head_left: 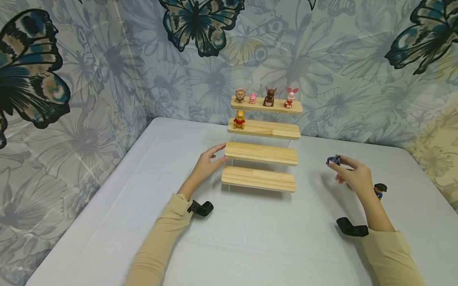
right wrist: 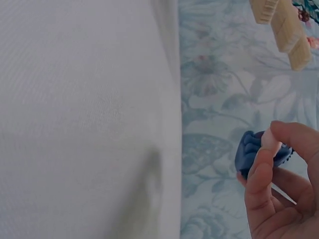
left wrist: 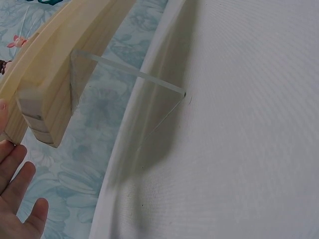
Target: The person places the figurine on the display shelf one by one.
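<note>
A tiered wooden display stand [head_left: 261,154] with four light-wood shelves on clear supports stands on the white table. At the left end of its second-lowest shelf, my left hand [head_left: 208,162] holds the edge between thumb and forefinger; the other fingers are spread in the left wrist view. Right of the stand, my right hand [head_left: 354,174] pinches a small dark-blue figurine [right wrist: 247,154] between thumb and fingertips, above the table. Partly hidden beneath this hand is a reddish-pink figurine [head_left: 340,178]. A figurine in a black cap [head_left: 381,190] stands just beyond the right wrist.
On the top shelf sit a lion-like figurine [head_left: 240,95], a small pink one [head_left: 252,98], a brown kangaroo [head_left: 269,97] and a piglet [head_left: 291,98]. A yellow bear in red [head_left: 239,120] sits on the shelf below. Butterfly-patterned cloth [head_left: 214,79] hangs behind the table [head_left: 250,238].
</note>
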`<control>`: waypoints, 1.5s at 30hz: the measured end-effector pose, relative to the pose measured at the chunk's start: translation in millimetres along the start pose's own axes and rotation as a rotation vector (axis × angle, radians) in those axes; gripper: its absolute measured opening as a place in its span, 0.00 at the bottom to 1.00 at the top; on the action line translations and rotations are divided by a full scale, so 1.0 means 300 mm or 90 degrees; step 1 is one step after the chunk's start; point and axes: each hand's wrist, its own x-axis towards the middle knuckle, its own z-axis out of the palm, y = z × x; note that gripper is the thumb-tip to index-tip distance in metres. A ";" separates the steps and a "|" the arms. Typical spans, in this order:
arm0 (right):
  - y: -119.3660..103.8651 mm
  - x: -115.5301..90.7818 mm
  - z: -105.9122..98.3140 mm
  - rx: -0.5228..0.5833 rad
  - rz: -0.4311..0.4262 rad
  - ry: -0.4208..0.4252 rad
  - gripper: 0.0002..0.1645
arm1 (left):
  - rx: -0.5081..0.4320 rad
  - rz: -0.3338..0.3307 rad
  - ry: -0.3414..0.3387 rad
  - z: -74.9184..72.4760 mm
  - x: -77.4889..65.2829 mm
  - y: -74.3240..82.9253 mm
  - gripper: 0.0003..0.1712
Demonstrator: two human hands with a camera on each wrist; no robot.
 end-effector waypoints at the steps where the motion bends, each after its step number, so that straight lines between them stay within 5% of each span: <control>1: -0.003 0.000 0.000 -0.002 0.002 0.004 0.47 | 0.000 0.000 -0.001 0.000 0.000 0.001 0.28; 8: -0.271 -0.120 -0.083 0.060 0.025 -0.023 0.44 | 0.003 0.002 0.000 0.000 0.002 0.013 0.28; 13: -0.318 -0.132 -0.091 0.109 0.027 -0.021 0.42 | 0.000 0.001 0.002 -0.001 0.004 0.014 0.28; 19: -0.184 -0.048 -0.026 0.170 0.017 0.019 0.38 | 0.002 0.003 0.003 -0.006 0.003 0.016 0.28; 25: -0.046 0.043 0.044 0.155 -0.008 0.051 0.36 | -0.005 0.004 0.004 -0.004 0.005 0.008 0.28; 33: -0.044 0.082 0.074 0.150 -0.017 0.066 0.39 | 0.007 0.010 0.009 0.014 0.033 -0.110 0.29; 40: -0.059 0.117 0.087 0.185 -0.068 0.093 0.36 | -0.011 0.048 0.016 0.015 0.028 -0.133 0.32; 45: -0.056 0.142 0.096 0.196 -0.096 0.096 0.34 | -0.005 0.022 0.011 0.017 0.027 -0.125 0.31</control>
